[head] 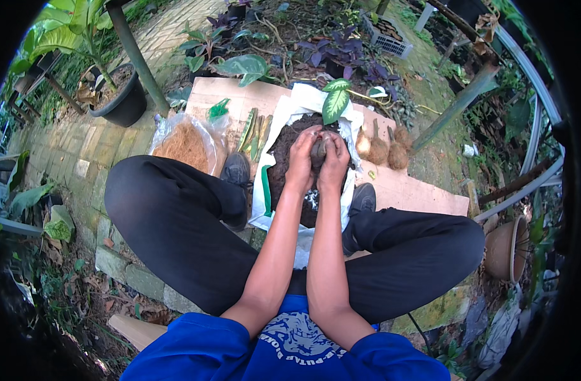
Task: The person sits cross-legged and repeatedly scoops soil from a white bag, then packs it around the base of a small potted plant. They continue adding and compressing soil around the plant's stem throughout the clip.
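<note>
My left hand (pixel 301 157) and my right hand (pixel 333 159) are cupped together around a dark clump of soil (pixel 318 150), above an opened white sack (pixel 276 138) of dark soil (pixel 290 131). A variegated green leaf (pixel 335 105) stands out just beyond my fingers; its lower stem is hidden. Left of the sack lie long cut leaves or stem pieces (pixel 255 133) and a clear plastic bag of brown coconut fibre (pixel 183 145). To the right are several fibre-wrapped balls (pixel 378 151), some with short stems upright. Green twine (pixel 218 109) rests behind the fibre bag.
Flattened cardboard (pixel 428 193) lies under the sack on mossy paving. A black pot (pixel 123 102) with a large plant stands at the left, beside a post (pixel 140 59). Purple-leaved plants (pixel 340 50) and a grey crate (pixel 388 35) are behind. A brown pot (pixel 504 250) is at right.
</note>
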`<action>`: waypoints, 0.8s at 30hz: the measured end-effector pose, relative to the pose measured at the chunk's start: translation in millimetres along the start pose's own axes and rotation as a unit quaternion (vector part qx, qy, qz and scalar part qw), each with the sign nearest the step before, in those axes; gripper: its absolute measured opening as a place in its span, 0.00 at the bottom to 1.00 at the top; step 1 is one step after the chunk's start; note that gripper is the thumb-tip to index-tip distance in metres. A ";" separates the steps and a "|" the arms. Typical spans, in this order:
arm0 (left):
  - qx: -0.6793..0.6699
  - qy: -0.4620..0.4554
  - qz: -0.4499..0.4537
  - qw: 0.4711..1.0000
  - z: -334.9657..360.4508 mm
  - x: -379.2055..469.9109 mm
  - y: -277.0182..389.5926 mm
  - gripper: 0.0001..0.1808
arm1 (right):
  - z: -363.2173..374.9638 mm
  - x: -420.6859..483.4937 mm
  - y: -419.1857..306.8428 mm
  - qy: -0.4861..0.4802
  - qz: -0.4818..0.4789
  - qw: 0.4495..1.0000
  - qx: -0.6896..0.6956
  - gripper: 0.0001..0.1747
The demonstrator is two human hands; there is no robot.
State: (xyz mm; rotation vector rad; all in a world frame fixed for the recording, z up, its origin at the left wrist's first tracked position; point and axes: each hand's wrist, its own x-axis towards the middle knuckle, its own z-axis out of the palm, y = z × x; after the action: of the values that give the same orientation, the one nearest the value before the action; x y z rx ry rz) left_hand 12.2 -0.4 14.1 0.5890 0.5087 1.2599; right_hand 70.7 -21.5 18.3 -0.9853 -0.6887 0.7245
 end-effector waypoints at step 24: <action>0.217 -0.029 0.154 0.963 8.6 -4.8 -3.8 0.13 | -2.3 3.3 1.9 0.040 -0.014 0.998 -0.041 0.06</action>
State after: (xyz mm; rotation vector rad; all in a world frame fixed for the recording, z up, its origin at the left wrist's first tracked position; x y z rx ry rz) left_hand 19.5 -6.9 18.1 1.1056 0.6691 1.4277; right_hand 73.9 -19.3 16.4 -1.0709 -0.6654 0.6329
